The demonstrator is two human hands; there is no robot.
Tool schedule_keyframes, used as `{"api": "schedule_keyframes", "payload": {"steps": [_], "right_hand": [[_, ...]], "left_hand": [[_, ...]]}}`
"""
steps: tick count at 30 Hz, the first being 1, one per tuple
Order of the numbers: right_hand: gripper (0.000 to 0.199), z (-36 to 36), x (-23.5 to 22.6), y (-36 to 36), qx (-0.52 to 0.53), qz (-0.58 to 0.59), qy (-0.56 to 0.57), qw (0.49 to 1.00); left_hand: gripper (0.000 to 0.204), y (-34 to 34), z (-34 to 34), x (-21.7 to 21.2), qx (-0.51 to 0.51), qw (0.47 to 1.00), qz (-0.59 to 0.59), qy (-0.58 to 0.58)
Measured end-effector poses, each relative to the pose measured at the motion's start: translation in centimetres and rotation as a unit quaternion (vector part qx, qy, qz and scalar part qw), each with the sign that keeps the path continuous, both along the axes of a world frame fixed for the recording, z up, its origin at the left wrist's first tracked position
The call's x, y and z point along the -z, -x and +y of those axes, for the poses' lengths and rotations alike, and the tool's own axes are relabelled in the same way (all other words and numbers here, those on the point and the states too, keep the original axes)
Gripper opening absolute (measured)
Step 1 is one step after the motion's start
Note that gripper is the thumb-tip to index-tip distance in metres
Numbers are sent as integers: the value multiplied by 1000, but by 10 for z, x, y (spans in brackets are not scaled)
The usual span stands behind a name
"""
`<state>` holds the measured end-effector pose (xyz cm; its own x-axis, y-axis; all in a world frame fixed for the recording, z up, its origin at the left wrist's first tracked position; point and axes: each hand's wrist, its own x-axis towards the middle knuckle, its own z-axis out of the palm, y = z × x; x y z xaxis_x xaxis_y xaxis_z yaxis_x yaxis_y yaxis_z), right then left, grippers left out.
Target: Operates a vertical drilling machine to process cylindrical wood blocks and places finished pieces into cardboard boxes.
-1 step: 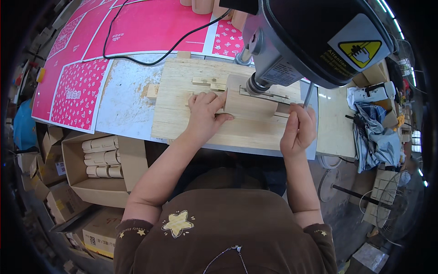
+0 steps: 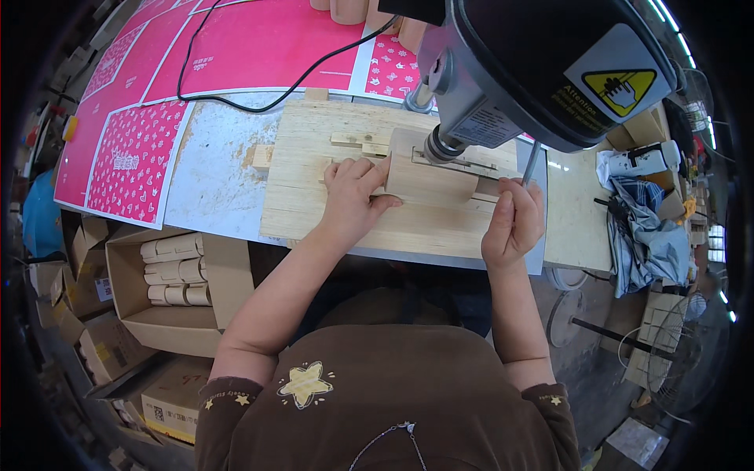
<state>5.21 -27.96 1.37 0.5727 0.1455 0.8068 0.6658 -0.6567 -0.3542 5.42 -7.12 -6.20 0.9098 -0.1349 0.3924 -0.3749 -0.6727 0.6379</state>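
Observation:
A pale, rounded wooden block (image 2: 432, 179) lies on a wooden board (image 2: 306, 212) beneath the drill press chuck (image 2: 441, 147). At the block's left end is my left hand (image 2: 353, 192), its index finger and thumb closed against that end, the other fingers curled on the board. My right hand (image 2: 514, 220) pinches at the outer end of a flat greyish strip (image 2: 488, 186) that sticks out from the block's right end. What exactly lies between those fingertips is partly hidden. A slotted metal plate (image 2: 459, 162) runs along the block's far side, under the chuck.
The drill press head (image 2: 542, 71) hangs over the right of the table. Small wooden strips (image 2: 357, 141) sit behind my left hand. A black cable (image 2: 294, 82) crosses the pink table covering (image 2: 259, 47). At lower left, a cardboard box (image 2: 173, 330) holds several wooden pieces (image 2: 177, 271).

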Motion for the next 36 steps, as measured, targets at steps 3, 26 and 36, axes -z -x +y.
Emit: {"api": "schedule_keyframes", "payload": {"steps": [3, 26, 36], "right_hand": [[12, -7, -6, 5, 6, 14, 21, 1000], [29, -41, -7, -11, -13, 274, 213, 938], [26, -43, -9, 5, -5, 288, 217, 933]], "left_hand": [[58, -1, 0, 0, -2, 1000, -5, 4], [29, 5, 54, -25, 86, 974, 89, 192], [33, 36, 108, -72, -134, 802, 376, 445]]}}
